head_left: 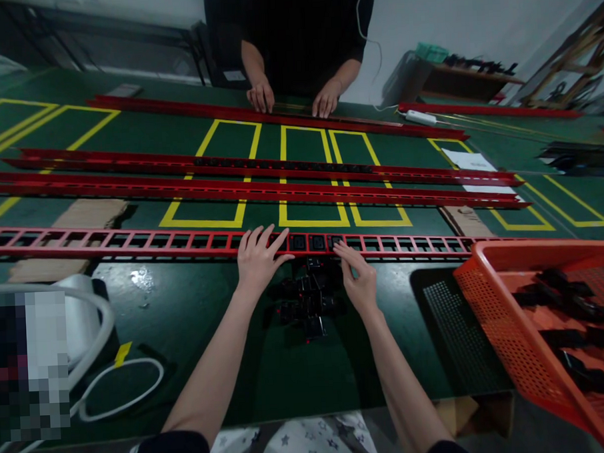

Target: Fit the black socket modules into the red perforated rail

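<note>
A white hose (93, 389) coils at the far left. The left hand (257, 258) lies flat, fingers spread, on the long red slotted rail (132, 240). Three black socket modules (317, 242) already sit in its slots; nearly all other slots look empty. A pile of loose sockets (305, 303) lies between the hands. The right hand (358, 277) presses narrow fingertips at the last fitted module. An orange basket (506, 324) holds more.

The long red slotted metal rail (132, 242) looks painted and semi-gloss. The dark green bench (196, 324) top shines, smooth. At three o'clock, the orange perforated plastic basket (490, 298) looks matt. The small black sockets (308, 306) are probably plastic.
</note>
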`<state>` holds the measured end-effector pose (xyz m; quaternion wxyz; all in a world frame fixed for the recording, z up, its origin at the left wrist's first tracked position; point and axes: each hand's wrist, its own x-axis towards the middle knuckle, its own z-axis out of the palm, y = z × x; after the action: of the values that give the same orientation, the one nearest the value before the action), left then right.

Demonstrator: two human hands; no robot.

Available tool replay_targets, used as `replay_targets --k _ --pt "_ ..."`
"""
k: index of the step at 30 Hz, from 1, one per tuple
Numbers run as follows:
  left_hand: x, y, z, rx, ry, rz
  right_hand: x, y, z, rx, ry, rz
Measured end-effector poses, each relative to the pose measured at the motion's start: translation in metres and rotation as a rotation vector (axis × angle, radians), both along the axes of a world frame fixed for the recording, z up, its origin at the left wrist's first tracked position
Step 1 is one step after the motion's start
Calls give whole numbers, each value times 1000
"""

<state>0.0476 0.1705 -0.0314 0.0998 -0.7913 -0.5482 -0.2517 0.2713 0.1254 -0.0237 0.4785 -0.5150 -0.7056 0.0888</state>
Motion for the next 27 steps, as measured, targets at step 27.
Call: replay_targets --k 27 --pt "-18 0 6 21 60 -6 -28 -90 33 -274 -353 386"
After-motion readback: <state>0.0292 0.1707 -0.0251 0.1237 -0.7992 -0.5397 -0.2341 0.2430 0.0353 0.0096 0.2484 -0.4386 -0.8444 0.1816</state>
